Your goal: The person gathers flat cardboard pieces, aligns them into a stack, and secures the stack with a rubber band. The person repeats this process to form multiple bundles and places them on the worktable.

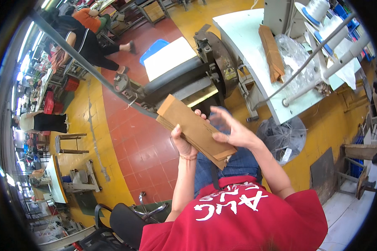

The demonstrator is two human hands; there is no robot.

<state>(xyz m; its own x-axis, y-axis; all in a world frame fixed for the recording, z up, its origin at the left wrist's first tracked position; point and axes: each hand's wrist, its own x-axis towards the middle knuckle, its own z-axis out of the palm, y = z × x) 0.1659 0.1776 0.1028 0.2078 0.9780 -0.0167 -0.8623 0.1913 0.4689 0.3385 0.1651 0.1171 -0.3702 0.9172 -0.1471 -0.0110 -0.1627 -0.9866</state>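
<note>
A stack of flat brown strips (194, 130), which look like leather or card, lies slanted above my lap. My left hand (185, 146) grips it from the left side. Its thumb presses on the near edge and fingertips show past the far edge. My right hand (236, 130) is at the lower right part of the stack, its thumb on the top strip. The fingers of this hand are spread apart beyond the edge and slightly blurred. The strips' lower ends are a little fanned out.
Ahead stands a dark roller machine (178, 83) with a white board (169, 58) on it. A pale worktable (238, 29) at right bears a brown bundle (271, 54) and thread cones (316, 10). A clear plastic bag (282, 138) sits below. Other people work at far left.
</note>
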